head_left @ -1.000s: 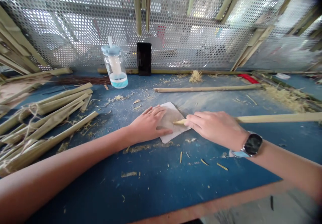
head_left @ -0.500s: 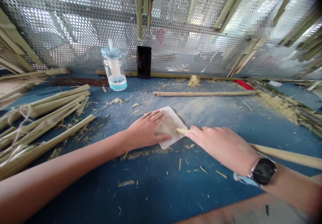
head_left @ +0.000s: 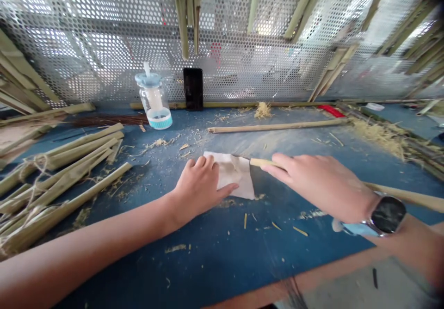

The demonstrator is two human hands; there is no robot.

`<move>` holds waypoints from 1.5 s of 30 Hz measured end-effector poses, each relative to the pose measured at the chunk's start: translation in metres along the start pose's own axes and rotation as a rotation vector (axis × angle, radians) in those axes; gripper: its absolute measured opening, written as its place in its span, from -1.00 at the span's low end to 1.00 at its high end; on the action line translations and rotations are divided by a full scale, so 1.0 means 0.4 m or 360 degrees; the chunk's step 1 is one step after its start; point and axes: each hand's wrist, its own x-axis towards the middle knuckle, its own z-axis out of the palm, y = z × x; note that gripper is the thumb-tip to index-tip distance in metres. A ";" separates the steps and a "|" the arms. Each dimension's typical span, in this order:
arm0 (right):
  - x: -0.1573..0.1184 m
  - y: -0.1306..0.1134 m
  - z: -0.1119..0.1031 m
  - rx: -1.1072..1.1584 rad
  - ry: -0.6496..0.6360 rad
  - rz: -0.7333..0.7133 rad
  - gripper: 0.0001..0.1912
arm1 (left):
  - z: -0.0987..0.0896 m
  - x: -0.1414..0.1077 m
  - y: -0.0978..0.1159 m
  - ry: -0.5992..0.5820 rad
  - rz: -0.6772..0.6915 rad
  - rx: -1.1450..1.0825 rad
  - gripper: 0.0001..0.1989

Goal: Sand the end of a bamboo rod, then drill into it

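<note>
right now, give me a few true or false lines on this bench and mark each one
1. The left hand touches the white sheet. True.
2. The right hand holds a pale stick. True.
3. The watch is on the left wrist. False: the watch is on the right wrist.
4. The blue-lidded jar stands left of the black phone. True.
5. The red strip lies left of the phone. False: the red strip lies to the phone's right.

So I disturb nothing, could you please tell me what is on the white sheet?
The left hand rests on the white sheet, hiding its left part; the uncovered part shows brownish patches.
</note>
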 end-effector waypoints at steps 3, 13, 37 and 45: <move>0.028 -0.033 0.005 0.0135 0.0041 -0.0051 -0.53 | -0.032 -0.033 0.006 -0.0037 0.0085 0.0045 -0.59; 0.156 -0.083 0.031 0.0446 0.0031 -0.0237 -0.46 | -0.033 -0.138 0.013 -0.0102 0.0223 0.0020 -0.53; 0.147 -0.025 0.066 0.0303 -0.0124 -0.0355 -0.44 | 0.019 -0.042 0.012 -0.0274 0.0235 -0.0257 -0.23; 0.126 -0.083 0.063 0.0248 0.0078 -0.0368 -0.53 | 0.014 -0.028 -0.018 -0.0414 0.0320 -0.0402 -0.29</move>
